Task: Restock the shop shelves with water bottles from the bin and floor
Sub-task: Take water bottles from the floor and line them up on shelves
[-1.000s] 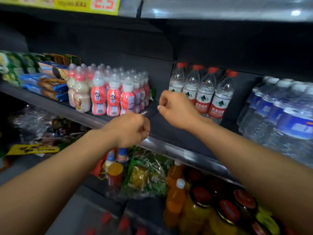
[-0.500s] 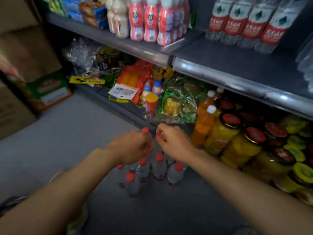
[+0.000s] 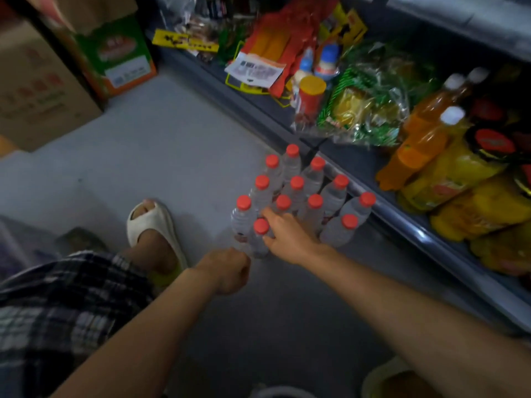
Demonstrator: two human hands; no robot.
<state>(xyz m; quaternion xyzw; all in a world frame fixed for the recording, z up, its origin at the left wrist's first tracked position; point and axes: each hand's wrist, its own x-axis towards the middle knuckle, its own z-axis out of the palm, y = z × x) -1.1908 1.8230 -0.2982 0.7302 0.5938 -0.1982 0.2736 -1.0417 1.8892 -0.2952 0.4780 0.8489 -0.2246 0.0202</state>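
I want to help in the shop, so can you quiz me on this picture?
1. True or false: the bottles stand on the floor.
2. What colour are their caps? A blue, B red, C green.
3. Fill in: the ___ hand reaches in among the bottles with spread fingers.

Key: 1 true. 2 B. 3 right; the right hand.

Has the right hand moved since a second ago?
Yes. The right hand has dropped from the upper shelf to the bottles on the floor.
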